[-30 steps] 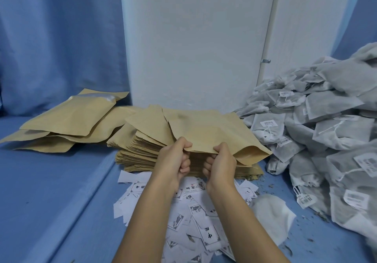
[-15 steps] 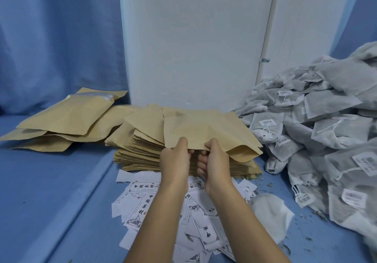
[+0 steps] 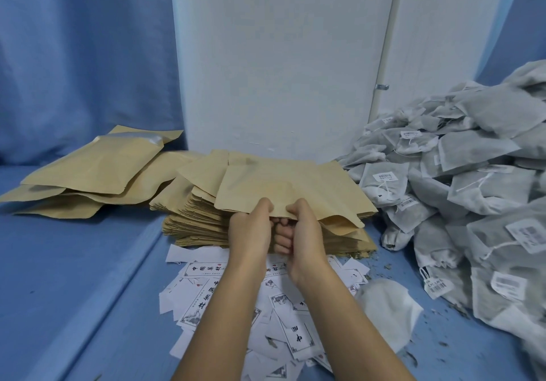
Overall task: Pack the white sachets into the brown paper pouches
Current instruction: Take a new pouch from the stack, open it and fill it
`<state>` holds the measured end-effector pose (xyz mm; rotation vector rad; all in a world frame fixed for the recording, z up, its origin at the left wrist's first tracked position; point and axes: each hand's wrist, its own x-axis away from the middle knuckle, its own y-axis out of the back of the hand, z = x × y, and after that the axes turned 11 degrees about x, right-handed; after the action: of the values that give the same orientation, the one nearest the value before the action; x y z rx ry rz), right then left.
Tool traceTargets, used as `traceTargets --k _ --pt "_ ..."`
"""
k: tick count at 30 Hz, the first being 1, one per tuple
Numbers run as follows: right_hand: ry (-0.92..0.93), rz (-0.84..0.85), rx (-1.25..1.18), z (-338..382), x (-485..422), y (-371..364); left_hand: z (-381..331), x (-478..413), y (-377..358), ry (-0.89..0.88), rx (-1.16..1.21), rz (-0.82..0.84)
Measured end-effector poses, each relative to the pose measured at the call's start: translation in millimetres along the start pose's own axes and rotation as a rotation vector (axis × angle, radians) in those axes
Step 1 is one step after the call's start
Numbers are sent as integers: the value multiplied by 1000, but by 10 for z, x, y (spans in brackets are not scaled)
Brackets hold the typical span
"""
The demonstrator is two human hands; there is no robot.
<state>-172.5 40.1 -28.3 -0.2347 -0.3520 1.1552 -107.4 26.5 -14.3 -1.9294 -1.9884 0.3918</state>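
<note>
Both hands grip the near edge of one brown paper pouch (image 3: 283, 185), held just above a thick stack of flat brown pouches (image 3: 195, 224). My left hand (image 3: 251, 230) pinches the edge from the left, my right hand (image 3: 304, 230) from the right, thumbs on top and fingers curled underneath. A big heap of white mesh sachets (image 3: 472, 191) with barcode tags fills the right side. One flat white sachet (image 3: 387, 306) lies alone near my right forearm.
Bulging brown pouches (image 3: 88, 174) lie in a loose pile at the left. Printed white paper labels (image 3: 206, 289) are scattered under my forearms. A white panel (image 3: 280, 55) stands behind the stack, blue curtain beyond. Dark crumbs dot the blue surface near the sachets.
My hands have moved closer together on the pouch edge and drawn the pouch slightly left and toward me. The piles have not moved.
</note>
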Motion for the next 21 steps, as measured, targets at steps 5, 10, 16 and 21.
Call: traceTargets --k 5,10,16,21 --pt "15 -87 -159 -33 -33 -11 11 -2 -9 -51 22 -40" --pt "-21 33 -104 -36 -29 -1 4 -16 8 13 -64 60" --pt "-31 43 -255 -73 -36 -26 -23 -58 42 -58 -2 -45" --pt "-60 114 -181 -67 -39 -2 -8 7 19 26 -77 93"
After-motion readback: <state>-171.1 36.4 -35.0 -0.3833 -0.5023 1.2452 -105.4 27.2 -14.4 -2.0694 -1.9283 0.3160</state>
